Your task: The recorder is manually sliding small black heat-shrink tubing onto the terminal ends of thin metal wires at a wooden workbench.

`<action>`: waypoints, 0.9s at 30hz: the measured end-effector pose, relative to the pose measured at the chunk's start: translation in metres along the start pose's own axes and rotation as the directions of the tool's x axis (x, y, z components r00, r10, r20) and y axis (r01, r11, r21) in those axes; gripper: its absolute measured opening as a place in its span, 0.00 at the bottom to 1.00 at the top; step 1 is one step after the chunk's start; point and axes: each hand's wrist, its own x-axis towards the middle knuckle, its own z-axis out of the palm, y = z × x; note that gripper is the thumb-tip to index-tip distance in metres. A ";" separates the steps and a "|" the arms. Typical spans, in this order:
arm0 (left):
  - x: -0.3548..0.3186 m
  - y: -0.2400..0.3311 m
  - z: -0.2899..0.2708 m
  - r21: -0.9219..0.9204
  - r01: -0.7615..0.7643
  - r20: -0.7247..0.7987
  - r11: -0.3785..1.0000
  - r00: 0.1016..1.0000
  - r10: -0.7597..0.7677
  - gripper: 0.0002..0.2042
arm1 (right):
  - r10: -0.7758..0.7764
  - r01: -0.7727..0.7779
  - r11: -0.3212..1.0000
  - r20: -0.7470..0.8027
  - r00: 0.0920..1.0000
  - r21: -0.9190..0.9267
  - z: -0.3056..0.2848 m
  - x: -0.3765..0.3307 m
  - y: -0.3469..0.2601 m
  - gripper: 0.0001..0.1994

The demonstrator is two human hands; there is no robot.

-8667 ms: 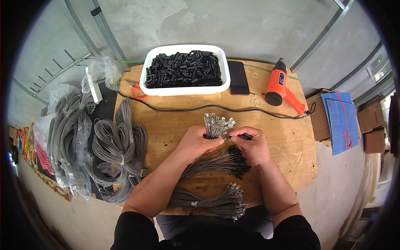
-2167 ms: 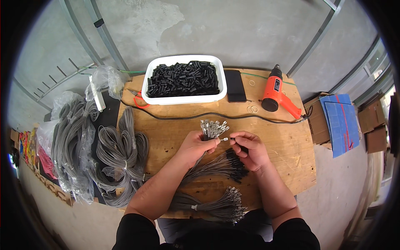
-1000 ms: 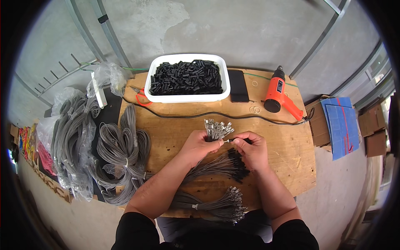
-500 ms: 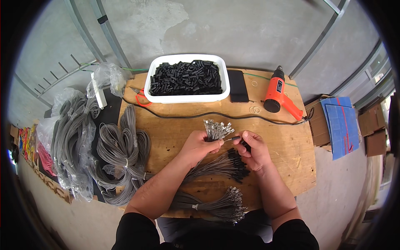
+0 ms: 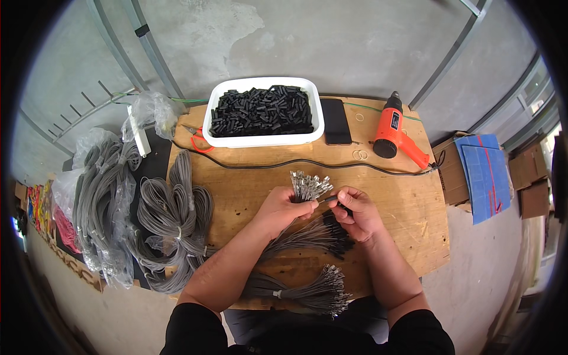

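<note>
My left hand (image 5: 285,208) is closed round a bundle of grey wires, whose metal terminals (image 5: 309,186) fan out above the thumb. One wire end sticks out to the right of the thumb. Between thumb and index finger, my right hand (image 5: 357,213) pinches a short black sleeve (image 5: 332,197) at that wire's end; more black pieces seem tucked in its curled fingers. Beneath my hands lie grey wires (image 5: 302,239) tipped with black sleeves (image 5: 338,239). Closer to me rests a tied wire bundle (image 5: 296,292) with bare metal terminals.
A white tub (image 5: 264,141) of black sleeves stands at the back, beside a black phone (image 5: 337,121). To the right are an orange heat gun (image 5: 390,130) and rubber bands (image 5: 360,155). Red-handled pliers (image 5: 200,141), a black cable (image 5: 266,165) and coiled grey wires (image 5: 168,213) lie left.
My right hand has moved slightly left, bringing the black sleeve closer to my left thumb, over the wire end. The left hand keeps its hold on the bundle.
</note>
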 end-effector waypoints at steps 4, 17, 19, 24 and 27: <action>0.001 -0.002 0.000 0.003 -0.003 0.024 1.000 1.000 0.003 0.08 | 0.003 -0.003 1.000 -0.003 1.000 -0.026 0.001 -0.001 0.000 0.06; 0.001 -0.005 0.007 0.222 -0.071 0.083 0.973 0.995 0.054 0.10 | -0.174 0.134 0.910 -0.068 0.982 -0.392 -0.002 -0.012 -0.026 0.07; 0.002 -0.007 0.006 0.234 -0.076 0.079 0.969 0.995 0.059 0.10 | -0.155 0.109 0.914 -0.088 0.984 -0.390 0.001 -0.010 -0.023 0.06; 0.003 -0.006 0.003 0.184 -0.042 0.071 0.982 0.997 0.029 0.10 | -0.198 0.146 0.907 -0.095 0.976 -0.395 -0.002 -0.010 -0.021 0.04; 0.002 -0.005 0.000 0.123 -0.017 0.071 0.992 0.997 0.008 0.10 | -0.256 0.181 0.870 -0.105 0.961 -0.459 -0.001 -0.010 -0.019 0.03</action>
